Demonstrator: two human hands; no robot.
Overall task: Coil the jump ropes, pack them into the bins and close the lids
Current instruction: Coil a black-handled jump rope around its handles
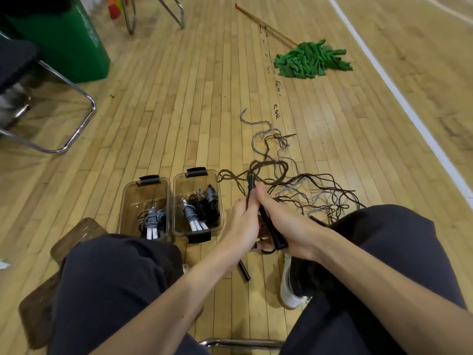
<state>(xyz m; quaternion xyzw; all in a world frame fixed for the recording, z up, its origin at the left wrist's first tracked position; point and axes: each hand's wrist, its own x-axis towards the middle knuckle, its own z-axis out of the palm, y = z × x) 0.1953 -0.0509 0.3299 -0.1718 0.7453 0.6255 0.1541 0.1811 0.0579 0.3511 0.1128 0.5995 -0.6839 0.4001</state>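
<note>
Jump ropes (151,218) coiled in two bins (192,185), lids (76,235) seemingly aside

The left bin (133,190) and right bin (189,183) are clear and sit open, side by side on the floor. Each holds coiled ropes, grey (151,219) and black (204,208). 2 lids (76,237) lie flat left of the bins. The left hand (240,226) and right hand (289,226) hold a black rope (275,237). Loose ropes (314,198) lie tangled on the right.

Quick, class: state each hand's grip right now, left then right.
Left hand: gripping the black jump rope handles.
Right hand: gripping the same handles.
</note>
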